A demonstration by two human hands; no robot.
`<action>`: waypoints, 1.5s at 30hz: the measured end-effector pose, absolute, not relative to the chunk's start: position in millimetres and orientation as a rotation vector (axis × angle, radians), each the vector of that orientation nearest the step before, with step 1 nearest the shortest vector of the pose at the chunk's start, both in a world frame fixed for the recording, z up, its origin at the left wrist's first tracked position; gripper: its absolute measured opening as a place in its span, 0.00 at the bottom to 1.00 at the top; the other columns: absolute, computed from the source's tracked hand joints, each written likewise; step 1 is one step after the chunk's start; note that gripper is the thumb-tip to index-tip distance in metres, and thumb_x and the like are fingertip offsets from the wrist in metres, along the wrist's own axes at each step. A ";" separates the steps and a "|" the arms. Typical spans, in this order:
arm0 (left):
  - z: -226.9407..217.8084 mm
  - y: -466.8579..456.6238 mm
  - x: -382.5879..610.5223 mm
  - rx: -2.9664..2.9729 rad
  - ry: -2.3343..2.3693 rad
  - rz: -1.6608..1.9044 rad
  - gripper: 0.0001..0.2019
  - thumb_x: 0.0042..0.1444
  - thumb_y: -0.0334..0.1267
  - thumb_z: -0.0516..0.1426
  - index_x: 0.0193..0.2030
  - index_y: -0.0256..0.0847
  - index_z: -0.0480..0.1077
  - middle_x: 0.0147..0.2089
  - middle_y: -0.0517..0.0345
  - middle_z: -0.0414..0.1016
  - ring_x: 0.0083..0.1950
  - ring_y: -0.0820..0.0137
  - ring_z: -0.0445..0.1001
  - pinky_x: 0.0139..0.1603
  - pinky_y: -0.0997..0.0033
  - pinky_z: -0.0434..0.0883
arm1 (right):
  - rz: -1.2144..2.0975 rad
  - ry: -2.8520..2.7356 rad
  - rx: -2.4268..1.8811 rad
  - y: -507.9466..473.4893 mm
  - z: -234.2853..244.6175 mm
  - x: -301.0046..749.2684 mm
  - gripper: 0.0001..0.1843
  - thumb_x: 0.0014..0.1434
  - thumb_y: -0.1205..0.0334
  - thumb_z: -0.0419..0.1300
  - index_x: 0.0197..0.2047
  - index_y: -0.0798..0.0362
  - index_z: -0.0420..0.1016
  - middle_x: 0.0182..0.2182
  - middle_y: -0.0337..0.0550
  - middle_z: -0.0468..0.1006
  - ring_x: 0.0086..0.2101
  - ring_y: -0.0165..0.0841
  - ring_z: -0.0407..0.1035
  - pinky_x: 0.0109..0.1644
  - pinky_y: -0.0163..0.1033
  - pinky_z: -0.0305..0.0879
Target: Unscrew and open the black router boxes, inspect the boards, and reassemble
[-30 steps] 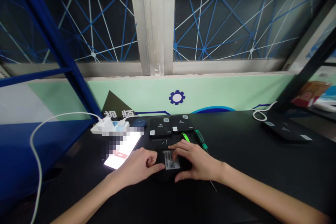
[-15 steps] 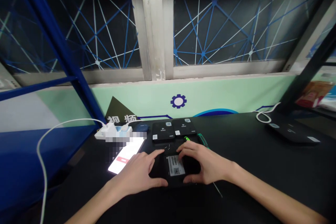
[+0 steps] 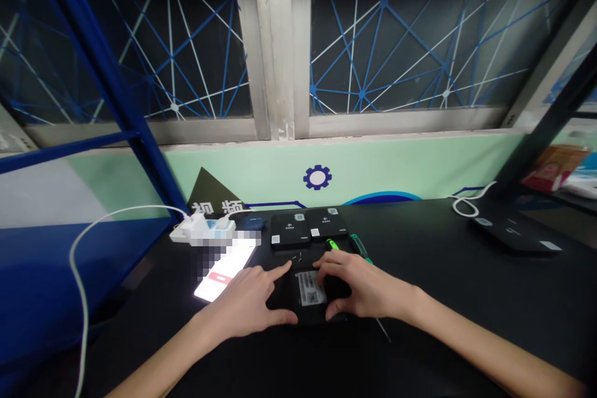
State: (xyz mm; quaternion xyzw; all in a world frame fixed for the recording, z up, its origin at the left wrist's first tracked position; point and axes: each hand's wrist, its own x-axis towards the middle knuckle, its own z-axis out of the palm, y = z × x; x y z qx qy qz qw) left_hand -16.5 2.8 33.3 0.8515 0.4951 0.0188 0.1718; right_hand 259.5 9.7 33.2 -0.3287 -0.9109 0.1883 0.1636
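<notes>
A flat black device (image 3: pixel 310 311) lies on the dark table, its underside up and a white printed label (image 3: pixel 310 288) on it. My left hand (image 3: pixel 247 300) grips its left side, with the index finger stretched over the top and the thumb along the lower edge. My right hand (image 3: pixel 359 289) holds the right side, fingers across the top and thumb at the lower corner. Just above the device lie several tiny screws (image 3: pixel 297 256). The handles of two green screwdrivers (image 3: pixel 342 245) stick out past my right hand, which hides their shafts.
Two black boxes with white labels (image 3: pixel 290 230) stand behind the device. To the left are a lit phone (image 3: pixel 224 277), a white power strip (image 3: pixel 200 230) with a cable, and a dark blue mouse (image 3: pixel 252 222). Another black device (image 3: pixel 513 233) sits at the far right.
My left index finger has straightened and reached further over the device than a second ago. The whole scene sits slightly lower in the view, and the device has stayed between my hands.
</notes>
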 end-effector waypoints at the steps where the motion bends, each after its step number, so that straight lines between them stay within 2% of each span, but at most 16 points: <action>1: 32.4 3.2 -16.6 2.424 1.403 0.059 0.50 0.51 0.71 0.58 0.73 0.42 0.56 0.23 0.64 0.68 0.35 0.59 0.69 0.31 0.67 0.55 | 0.527 -2.605 -0.939 9.1 33.7 259.1 0.22 0.53 0.45 0.71 0.43 0.50 0.75 0.48 0.47 0.73 0.47 0.43 0.71 0.53 0.46 0.70; 8: 24.4 4.6 -20.1 2.460 1.403 0.054 0.48 0.54 0.70 0.58 0.74 0.44 0.54 0.22 0.64 0.66 0.32 0.61 0.67 0.31 0.68 0.52 | 0.476 -2.647 -0.923 4.3 35.7 255.6 0.20 0.58 0.47 0.68 0.45 0.51 0.75 0.47 0.49 0.73 0.48 0.44 0.70 0.52 0.46 0.69; 13: 24.6 3.0 -20.1 2.452 1.397 0.040 0.47 0.56 0.69 0.57 0.74 0.44 0.52 0.23 0.65 0.67 0.31 0.62 0.67 0.30 0.68 0.52 | 0.478 -2.626 -0.937 5.3 32.8 256.9 0.22 0.56 0.45 0.69 0.45 0.51 0.75 0.48 0.49 0.73 0.48 0.44 0.70 0.54 0.47 0.69; 18: 28.0 6.6 -19.8 2.420 1.387 0.065 0.45 0.54 0.66 0.60 0.73 0.47 0.55 0.24 0.67 0.67 0.31 0.65 0.68 0.28 0.70 0.52 | 0.454 -2.593 -0.939 7.6 31.4 258.7 0.24 0.54 0.42 0.69 0.45 0.51 0.76 0.49 0.49 0.74 0.49 0.44 0.71 0.54 0.47 0.69; 23: 30.5 7.9 -20.9 2.433 1.415 0.091 0.43 0.54 0.66 0.60 0.72 0.50 0.57 0.28 0.65 0.68 0.31 0.66 0.68 0.28 0.70 0.53 | 0.406 -2.613 -0.918 4.9 34.3 260.0 0.23 0.56 0.42 0.67 0.46 0.50 0.76 0.52 0.49 0.73 0.49 0.44 0.71 0.54 0.48 0.70; 29: 28.2 7.6 -22.3 2.442 1.404 0.115 0.42 0.55 0.67 0.57 0.72 0.50 0.58 0.29 0.64 0.68 0.32 0.65 0.68 0.29 0.69 0.55 | 0.373 -2.639 -0.939 -0.7 37.7 259.9 0.23 0.59 0.45 0.65 0.53 0.50 0.74 0.55 0.51 0.72 0.52 0.46 0.70 0.56 0.49 0.70; 45: 26.9 6.5 -22.3 2.454 1.354 0.106 0.40 0.59 0.65 0.55 0.73 0.48 0.55 0.28 0.64 0.69 0.31 0.65 0.69 0.30 0.69 0.56 | 0.384 -2.641 -0.939 0.4 37.8 259.2 0.21 0.61 0.47 0.63 0.53 0.50 0.75 0.56 0.51 0.72 0.52 0.46 0.71 0.57 0.50 0.69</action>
